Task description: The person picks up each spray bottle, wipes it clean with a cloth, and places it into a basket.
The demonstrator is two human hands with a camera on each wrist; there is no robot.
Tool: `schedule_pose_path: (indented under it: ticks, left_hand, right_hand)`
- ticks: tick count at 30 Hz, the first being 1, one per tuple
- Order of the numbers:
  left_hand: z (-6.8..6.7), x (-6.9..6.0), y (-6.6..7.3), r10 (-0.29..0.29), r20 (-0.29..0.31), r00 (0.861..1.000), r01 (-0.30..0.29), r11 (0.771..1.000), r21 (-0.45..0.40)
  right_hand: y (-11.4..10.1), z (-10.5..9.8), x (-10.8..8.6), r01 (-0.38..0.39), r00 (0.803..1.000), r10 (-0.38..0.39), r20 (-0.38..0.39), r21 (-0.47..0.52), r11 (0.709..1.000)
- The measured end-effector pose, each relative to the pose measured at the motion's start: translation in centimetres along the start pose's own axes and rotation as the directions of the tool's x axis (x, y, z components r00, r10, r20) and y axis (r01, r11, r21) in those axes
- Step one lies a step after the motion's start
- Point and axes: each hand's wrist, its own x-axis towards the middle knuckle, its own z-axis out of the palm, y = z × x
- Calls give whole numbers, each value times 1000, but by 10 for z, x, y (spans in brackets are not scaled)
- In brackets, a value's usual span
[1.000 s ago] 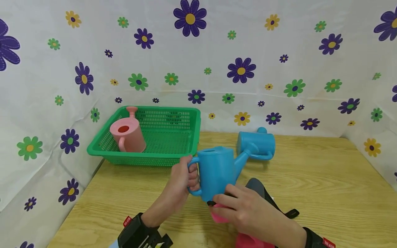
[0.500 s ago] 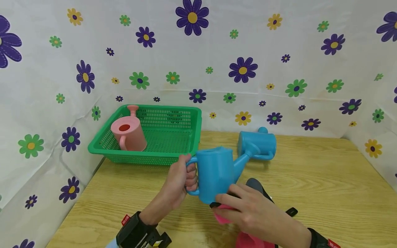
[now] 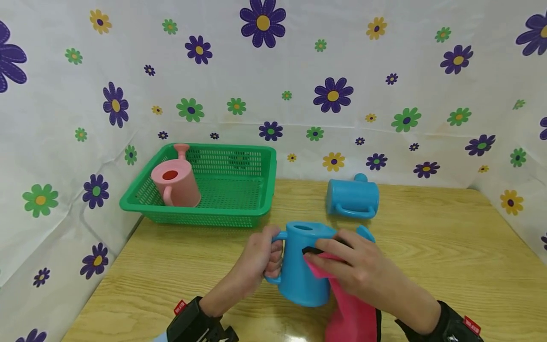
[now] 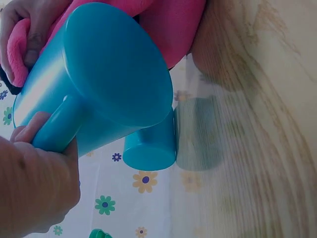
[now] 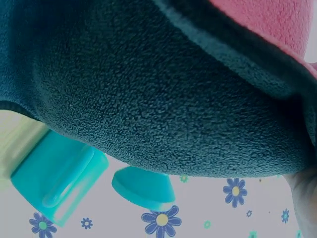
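Lower centre of head view: left hand grips the handle of the blue watering can; right hand pinches a pink cloth at its side. For wiping, likely best: steady handle, cloth flat, light even pressure.

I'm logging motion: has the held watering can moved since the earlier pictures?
Yes: in the head view, the held can moved down, slightly right, relative to the basket.

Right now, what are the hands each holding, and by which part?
The left hand grips the nearer blue watering can by its handle; the right hand holds the pink cloth near a black-trimmed edge.
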Motion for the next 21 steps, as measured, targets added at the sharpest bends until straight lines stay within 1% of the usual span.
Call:
schedule_pose_path:
  ticks: [4,9,14,21]
  left_hand:
    - [-1,-1,-3,3,20,1000,-3,1000,6]
    - [-2,-1,-6,10,34,999,-10,1000,3]
    - [-3,-1,-7,3,37,999,-3,1000,2]
    - [-5,-2,-7,5,36,999,-5,1000,3]
  right_hand:
    - [4,-2,-2,-37,999,37,-6,-4,999]
    - [7,-3,-3,-48,999,48,-8,-11,999]
    - [7,-2,-3,-49,999,49,-19,-11,999]
    - [8,0,-4,-79,996,78,-36,-16,997]
